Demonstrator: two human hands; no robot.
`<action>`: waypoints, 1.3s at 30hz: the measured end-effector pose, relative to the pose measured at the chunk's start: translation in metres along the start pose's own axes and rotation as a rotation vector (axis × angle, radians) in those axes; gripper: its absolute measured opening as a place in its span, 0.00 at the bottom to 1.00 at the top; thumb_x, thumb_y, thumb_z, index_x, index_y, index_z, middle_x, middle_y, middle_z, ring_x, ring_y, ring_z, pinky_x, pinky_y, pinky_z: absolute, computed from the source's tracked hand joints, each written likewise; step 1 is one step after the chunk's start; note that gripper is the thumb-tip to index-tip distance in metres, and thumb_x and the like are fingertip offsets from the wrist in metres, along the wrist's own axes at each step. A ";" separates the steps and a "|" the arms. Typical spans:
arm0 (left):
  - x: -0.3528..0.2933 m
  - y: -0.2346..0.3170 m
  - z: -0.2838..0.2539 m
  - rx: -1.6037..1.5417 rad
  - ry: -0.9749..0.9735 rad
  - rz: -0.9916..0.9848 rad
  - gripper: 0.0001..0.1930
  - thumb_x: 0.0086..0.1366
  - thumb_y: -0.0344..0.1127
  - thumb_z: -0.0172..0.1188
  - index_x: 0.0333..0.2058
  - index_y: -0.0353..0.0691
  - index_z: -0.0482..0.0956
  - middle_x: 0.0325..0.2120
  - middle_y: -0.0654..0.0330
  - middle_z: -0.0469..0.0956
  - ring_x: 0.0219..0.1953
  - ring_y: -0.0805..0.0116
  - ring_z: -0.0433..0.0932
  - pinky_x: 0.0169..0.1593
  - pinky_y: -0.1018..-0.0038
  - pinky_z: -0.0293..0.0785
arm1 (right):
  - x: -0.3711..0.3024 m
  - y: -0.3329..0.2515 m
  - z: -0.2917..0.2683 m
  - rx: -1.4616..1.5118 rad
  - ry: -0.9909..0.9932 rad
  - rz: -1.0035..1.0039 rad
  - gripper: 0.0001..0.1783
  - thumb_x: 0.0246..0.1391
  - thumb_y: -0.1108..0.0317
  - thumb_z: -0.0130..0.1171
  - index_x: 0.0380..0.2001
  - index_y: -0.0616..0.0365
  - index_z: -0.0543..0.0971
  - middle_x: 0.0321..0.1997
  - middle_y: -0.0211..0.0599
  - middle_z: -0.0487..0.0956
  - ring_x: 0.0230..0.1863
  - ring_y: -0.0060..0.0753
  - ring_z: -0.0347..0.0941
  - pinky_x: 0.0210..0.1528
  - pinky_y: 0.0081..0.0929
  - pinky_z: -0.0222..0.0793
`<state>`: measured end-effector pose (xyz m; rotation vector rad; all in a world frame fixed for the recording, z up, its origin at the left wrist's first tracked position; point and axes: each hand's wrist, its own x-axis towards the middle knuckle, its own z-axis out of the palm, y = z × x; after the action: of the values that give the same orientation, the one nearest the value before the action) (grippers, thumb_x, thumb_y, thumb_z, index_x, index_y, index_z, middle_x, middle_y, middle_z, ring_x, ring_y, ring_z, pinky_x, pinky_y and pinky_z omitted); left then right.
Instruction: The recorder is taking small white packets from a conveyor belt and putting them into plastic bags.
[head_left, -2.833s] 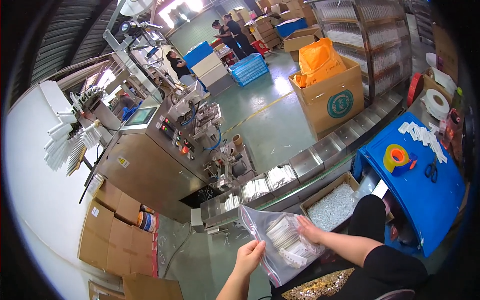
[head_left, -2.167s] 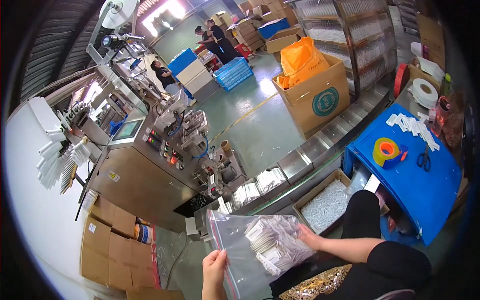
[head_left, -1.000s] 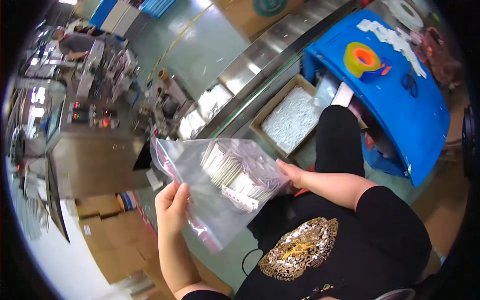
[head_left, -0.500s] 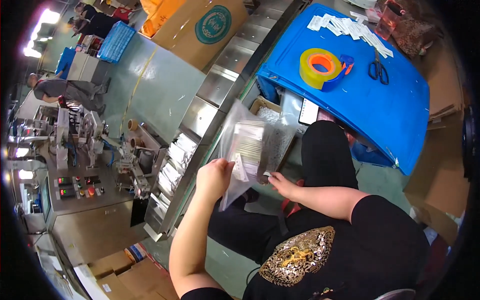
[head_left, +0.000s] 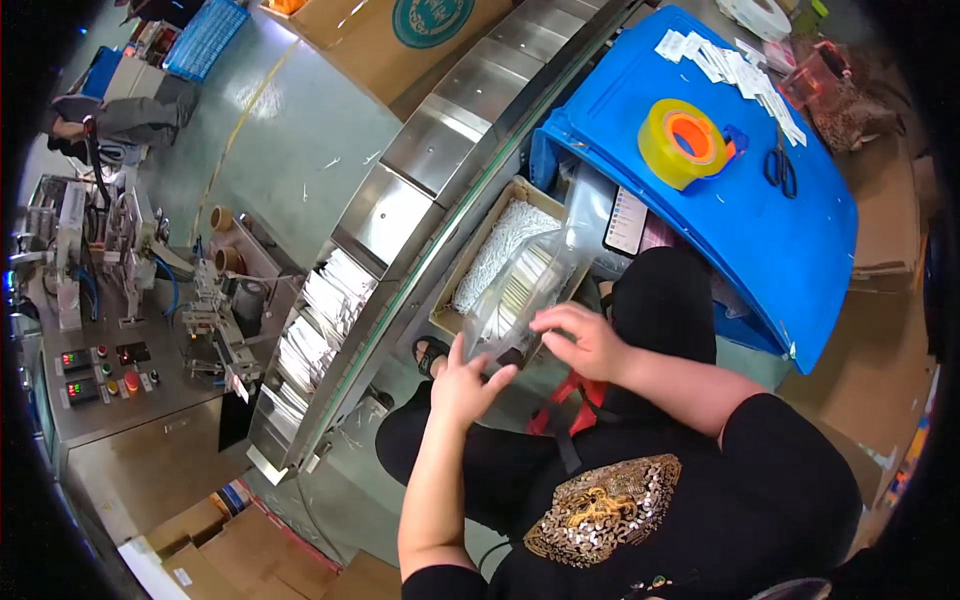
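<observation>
A clear plastic bag (head_left: 517,292) with a stack of thin pale packets inside lies tilted in front of me, over a cardboard box (head_left: 445,318) holding small white pieces. My left hand (head_left: 464,392) is at the bag's near end, its index finger stretched along the plastic and the thumb held apart. On the other side, my right hand (head_left: 582,342) has its fingers extended toward the bag's near right edge, thumb spread away. Whether the fingertips press on the plastic is hard to make out. A small dark item (head_left: 511,356) shows between the hands.
Left of the box runs a metal conveyor (head_left: 385,215), with white packets (head_left: 335,300) in its trays. A blue lid-like surface (head_left: 745,235) at right carries a tape roll (head_left: 660,145), scissors (head_left: 780,172) and white slips (head_left: 735,75). A phone (head_left: 626,222) lies beneath its edge.
The bag has gone from upright in my hands to lying over the box. My left hand has loosened its grip and moved right; my right hand has opened. The view has shifted.
</observation>
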<state>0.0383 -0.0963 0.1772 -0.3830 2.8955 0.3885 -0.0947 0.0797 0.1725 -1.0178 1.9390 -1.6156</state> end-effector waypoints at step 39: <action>-0.015 -0.017 0.020 -0.945 0.099 -0.252 0.33 0.50 0.25 0.47 0.58 0.36 0.55 0.60 0.47 0.51 0.49 0.47 0.68 0.48 0.64 0.69 | 0.117 -0.004 0.029 -1.388 -0.961 0.472 0.36 0.43 0.40 0.54 0.56 0.42 0.66 0.64 0.41 0.56 0.64 0.55 0.47 0.57 0.72 0.29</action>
<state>0.0600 -0.1030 0.1579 -0.8907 2.4921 1.7051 -0.1487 -0.0274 0.1855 -1.2101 2.0643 0.6551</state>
